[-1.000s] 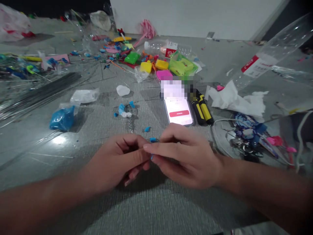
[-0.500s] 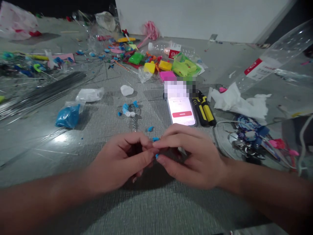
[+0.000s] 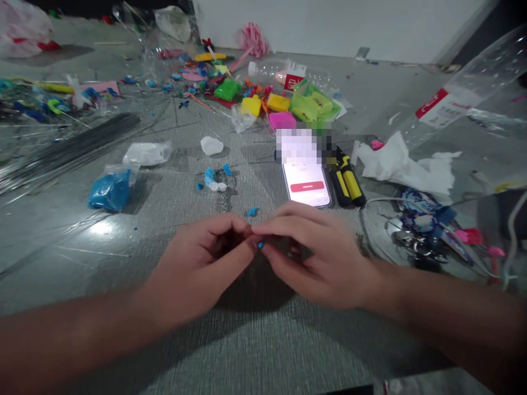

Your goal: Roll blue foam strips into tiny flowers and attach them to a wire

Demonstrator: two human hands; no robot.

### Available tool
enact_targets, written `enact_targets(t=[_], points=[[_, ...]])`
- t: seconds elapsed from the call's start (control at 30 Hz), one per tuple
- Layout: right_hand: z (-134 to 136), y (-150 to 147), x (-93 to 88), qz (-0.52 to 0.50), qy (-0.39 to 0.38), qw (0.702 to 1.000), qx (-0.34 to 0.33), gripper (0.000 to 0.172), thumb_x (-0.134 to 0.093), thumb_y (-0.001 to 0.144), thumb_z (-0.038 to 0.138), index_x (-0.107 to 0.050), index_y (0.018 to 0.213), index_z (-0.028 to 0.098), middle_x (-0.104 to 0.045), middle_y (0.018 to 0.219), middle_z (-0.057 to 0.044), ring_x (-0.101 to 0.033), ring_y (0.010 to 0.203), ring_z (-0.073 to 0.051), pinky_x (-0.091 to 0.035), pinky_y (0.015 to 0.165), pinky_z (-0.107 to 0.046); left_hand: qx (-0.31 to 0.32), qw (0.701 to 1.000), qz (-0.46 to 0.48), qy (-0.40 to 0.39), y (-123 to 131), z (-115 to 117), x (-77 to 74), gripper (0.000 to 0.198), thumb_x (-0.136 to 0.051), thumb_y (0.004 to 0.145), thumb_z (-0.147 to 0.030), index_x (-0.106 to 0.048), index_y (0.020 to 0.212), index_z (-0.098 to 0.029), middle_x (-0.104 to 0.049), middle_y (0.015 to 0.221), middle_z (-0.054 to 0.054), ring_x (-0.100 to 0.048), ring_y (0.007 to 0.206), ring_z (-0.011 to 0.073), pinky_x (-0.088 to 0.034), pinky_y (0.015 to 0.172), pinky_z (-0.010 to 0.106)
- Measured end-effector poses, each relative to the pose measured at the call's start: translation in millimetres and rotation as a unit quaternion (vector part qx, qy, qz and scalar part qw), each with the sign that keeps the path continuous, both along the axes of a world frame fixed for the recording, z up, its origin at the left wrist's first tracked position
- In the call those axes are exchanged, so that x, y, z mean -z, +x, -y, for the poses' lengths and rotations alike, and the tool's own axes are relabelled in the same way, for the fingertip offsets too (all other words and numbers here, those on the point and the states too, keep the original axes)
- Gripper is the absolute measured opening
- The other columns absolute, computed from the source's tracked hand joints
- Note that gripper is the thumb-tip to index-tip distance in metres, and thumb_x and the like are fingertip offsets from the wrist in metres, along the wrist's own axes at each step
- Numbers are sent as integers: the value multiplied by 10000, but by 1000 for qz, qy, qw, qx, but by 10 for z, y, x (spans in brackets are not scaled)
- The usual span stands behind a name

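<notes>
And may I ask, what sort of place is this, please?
Probably a cluttered craft table, though little of the room shows. I see a bag of blue, clay-like material, a bundle of thin wires, and a tiny blue piece between the left hand and right hand.

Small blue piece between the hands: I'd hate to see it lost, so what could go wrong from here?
The small blue piece is tiny and shows right at the thumb tips, so it might slip and drop onto the table. Another blue piece lies just beyond the left hand and right hand; a knuckle could brush it away. The phone is close to the right hand and might get nudged.
</notes>
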State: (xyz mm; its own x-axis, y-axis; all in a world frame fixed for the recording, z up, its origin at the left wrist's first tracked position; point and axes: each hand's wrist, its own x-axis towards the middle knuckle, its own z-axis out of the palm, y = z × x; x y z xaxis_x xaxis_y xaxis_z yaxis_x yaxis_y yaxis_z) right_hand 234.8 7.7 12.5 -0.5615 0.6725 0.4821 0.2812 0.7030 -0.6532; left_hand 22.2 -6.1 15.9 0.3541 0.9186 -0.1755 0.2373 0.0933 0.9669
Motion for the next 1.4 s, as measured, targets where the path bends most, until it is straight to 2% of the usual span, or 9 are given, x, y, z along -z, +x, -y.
enact_targets(t=[0.17, 0.33, 0.47, 0.67, 0.83, 0.93, 1.13, 1.3, 1.4], points=[[-5, 20, 24, 31, 111, 993, -6, 198, -593, 939, 106, -690, 1104, 156, -685, 1022, -104, -629, 902, -172, -547, 790, -329, 1, 998, -53, 25, 7, -22, -7, 148, -622, 961, -318, -689, 879, -214, -652, 741, -32, -570, 669, 91, -451, 575, 155], [-25, 43, -59, -2, 56, 998, -12, 92, -522, 899, 102, -595, 889, 157, -599, 805, -49, -537, 721, -142, -471, 634, -295, -14, 999, -3, -33, -7, -26, 38, 266, -593, 993, -438, -663, 868, -214, -600, 681, -42, -523, 599, 82, -410, 526, 162], [-32, 61, -72, 21, 34, 999, -10, 160, -463, 904, 130, -531, 772, 188, -466, 654, 15, -402, 582, -117, -327, 534, -287, 2, 998, 24, -50, -7, -10, 38, 302, -566, 1005, -484, -685, 902, -226, -625, 697, -38, -527, 601, 82, -401, 508, 156], [-11, 15, -13, 89, 75, 992, 56, 136, -534, 930, 156, -668, 920, 137, -686, 814, -52, -588, 724, -147, -442, 650, -288, 1, 999, 44, -30, -2, -16, 47, 233, -587, 1005, -455, -694, 960, -254, -647, 751, -51, -590, 679, 72, -461, 592, 134], [-21, -2, 21, 160, 93, 978, 98, 211, -529, 963, 213, -671, 828, 132, -687, 750, -50, -568, 648, -151, -379, 591, -305, -7, 998, 7, 61, -7, 5, 67, 208, -611, 1008, -361, -714, 1186, -333, -714, 1104, -21, -653, 981, 115, -517, 835, 180], [-28, 3, 41, 188, 91, 973, 102, 260, -509, 993, 234, -671, 817, 133, -693, 750, -53, -575, 644, -153, -370, 588, -305, 7, 996, -13, 87, 0, 7, 72, 230, -591, 1018, -330, -736, 1195, -334, -673, 1209, 3, -645, 1016, 132, -524, 827, 198], [-1, 13, 60, 162, 76, 973, 145, 195, -582, 1013, 275, -717, 991, 136, -751, 865, -59, -663, 752, -164, -454, 673, -286, 9, 996, 40, 80, 2, 4, 94, 228, -633, 989, -277, -751, 1169, -351, -630, 1247, 7, -653, 1018, 126, -540, 795, 177], [-3, 26, 78, 132, 92, 977, 140, 188, -546, 1020, 192, -702, 1109, 136, -771, 931, -58, -676, 788, -159, -473, 698, -286, 0, 996, 55, 71, -3, -19, 66, 229, -632, 982, -262, -773, 1156, -313, -650, 1235, 27, -657, 1048, 140, -539, 845, 187], [-6, 22, 77, 140, 89, 978, 128, 160, -562, 1002, 179, -710, 1054, 144, -766, 917, -46, -674, 782, -158, -470, 689, -288, -38, 998, 30, 37, -5, -30, 53, 199, -652, 973, -321, -772, 1132, -311, -703, 1051, 10, -662, 859, 104, -526, 709, 152]])
